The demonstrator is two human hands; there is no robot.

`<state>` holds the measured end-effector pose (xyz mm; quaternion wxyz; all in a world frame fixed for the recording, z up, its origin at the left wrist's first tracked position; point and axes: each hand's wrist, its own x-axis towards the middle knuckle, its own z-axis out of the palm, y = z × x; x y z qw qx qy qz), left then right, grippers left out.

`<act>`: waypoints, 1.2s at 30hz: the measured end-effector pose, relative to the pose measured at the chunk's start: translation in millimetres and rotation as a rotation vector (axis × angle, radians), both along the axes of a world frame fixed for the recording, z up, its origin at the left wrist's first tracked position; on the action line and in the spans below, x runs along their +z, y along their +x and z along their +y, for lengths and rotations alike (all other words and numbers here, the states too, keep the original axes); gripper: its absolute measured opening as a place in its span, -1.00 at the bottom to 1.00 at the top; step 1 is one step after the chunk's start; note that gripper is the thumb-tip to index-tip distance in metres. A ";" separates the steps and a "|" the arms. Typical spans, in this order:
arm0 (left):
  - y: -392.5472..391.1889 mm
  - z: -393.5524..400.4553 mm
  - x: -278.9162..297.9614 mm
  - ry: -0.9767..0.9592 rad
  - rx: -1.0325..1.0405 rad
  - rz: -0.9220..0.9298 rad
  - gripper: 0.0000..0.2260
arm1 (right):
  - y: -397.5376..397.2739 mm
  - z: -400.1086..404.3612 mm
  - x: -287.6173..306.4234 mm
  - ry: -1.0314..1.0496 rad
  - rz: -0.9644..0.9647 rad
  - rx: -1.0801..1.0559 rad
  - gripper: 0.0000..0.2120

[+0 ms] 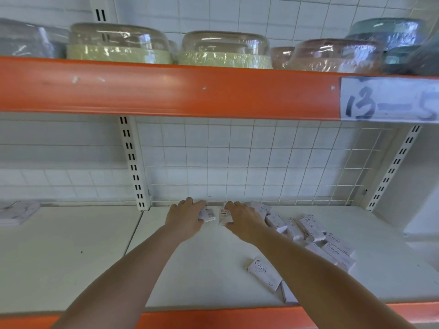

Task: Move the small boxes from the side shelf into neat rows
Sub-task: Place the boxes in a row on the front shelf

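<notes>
Orange beam across upper frame. Paper label, handwritten "13-5", on beam at 2 o'clock. Shrink-wrapped bowl stacks on shelf above beam, 11 to 1 o'clock. White wire grid behind, centre. Slotted upright at 9 o'clock, another at 3 o'clock.

Head-worn view, close before shelf

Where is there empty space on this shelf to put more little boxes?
The white shelf is bare in front of the left hand, down to the orange front edge, and left past the slotted post. It is crowded on the right, where loose staple boxes lie scattered beside the right hand.
</notes>
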<state>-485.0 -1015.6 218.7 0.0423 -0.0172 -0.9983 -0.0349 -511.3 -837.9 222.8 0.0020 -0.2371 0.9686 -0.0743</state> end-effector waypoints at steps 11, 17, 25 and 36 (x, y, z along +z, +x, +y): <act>40.8 -39.4 0.1 -0.014 0.118 -0.024 -0.61 | 21.2 -37.0 -3.2 0.068 0.026 0.090 -0.56; 60.8 -60.5 -0.4 0.011 0.148 -0.018 -0.68 | 35.9 -60.8 0.7 0.044 0.027 0.103 -0.55; 92.7 -102.1 -0.8 0.044 0.154 -0.021 -0.70 | 64.7 -101.6 -1.0 0.009 -0.007 0.092 -0.57; 153.0 -202.0 2.9 0.070 0.125 -0.025 -0.68 | 121.8 -198.7 3.4 -0.006 0.019 0.062 -0.58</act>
